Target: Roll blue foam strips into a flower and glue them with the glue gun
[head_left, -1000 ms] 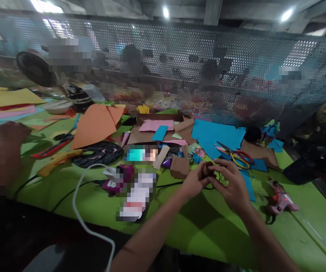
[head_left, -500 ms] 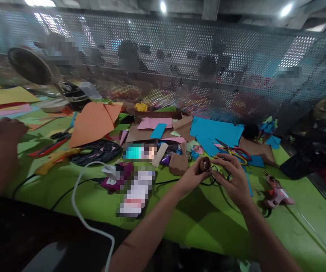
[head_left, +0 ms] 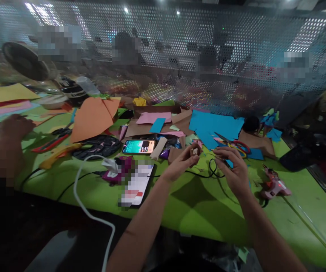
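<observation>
L hand point(head_left: 181, 163) has fingers gripping small brown piece point(head_left: 194, 150) over counter point(head_left: 180, 215); hard squeeze could crush it. Black cord point(head_left: 199, 175) nearby might snag. R hand point(head_left: 232, 166): fingers bent, can't tell if holding smth. Glue gun point(head_left: 276, 186): R arm could bump it.

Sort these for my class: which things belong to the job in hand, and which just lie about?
Likely part of the job: small brown roll in the left hand; perhaps pink glue gun; scissors.

Seemingly just around: lit phone; desk fan; orange paper.
</observation>
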Action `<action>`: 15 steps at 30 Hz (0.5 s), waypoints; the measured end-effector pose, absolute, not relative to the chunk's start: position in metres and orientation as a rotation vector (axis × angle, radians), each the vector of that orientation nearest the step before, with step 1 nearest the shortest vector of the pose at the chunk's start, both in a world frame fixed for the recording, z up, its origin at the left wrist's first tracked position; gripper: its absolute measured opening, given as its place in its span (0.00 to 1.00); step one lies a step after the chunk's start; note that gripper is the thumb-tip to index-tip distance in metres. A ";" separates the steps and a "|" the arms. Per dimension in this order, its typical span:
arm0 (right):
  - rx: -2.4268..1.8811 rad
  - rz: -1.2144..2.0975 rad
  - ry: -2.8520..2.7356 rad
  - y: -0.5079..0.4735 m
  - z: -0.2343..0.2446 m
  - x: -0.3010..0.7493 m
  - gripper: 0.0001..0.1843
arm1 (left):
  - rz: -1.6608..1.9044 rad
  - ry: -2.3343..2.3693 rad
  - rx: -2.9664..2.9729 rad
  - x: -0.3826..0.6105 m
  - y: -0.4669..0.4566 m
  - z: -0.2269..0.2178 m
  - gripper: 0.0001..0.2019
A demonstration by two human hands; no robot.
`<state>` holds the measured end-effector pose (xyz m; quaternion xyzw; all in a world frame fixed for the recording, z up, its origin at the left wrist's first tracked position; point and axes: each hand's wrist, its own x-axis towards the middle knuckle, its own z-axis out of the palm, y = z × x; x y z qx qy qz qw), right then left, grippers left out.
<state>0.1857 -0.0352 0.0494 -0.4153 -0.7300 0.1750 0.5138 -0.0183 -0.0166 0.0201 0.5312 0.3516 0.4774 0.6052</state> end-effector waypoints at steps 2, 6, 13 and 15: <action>-0.992 0.421 -1.797 -0.038 0.051 0.185 0.09 | 1.069 0.825 1.276 -0.014 -0.017 0.019 0.30; -0.971 0.366 -1.926 -0.041 0.049 0.180 0.11 | 1.023 0.774 1.353 -0.008 -0.016 0.012 0.28; -1.003 0.040 -2.120 -0.042 0.042 0.174 0.12 | 1.002 0.805 1.374 -0.005 -0.015 -0.001 0.24; -1.011 -0.036 -2.161 -0.042 0.040 0.174 0.12 | 0.995 0.782 1.380 -0.003 -0.016 -0.003 0.25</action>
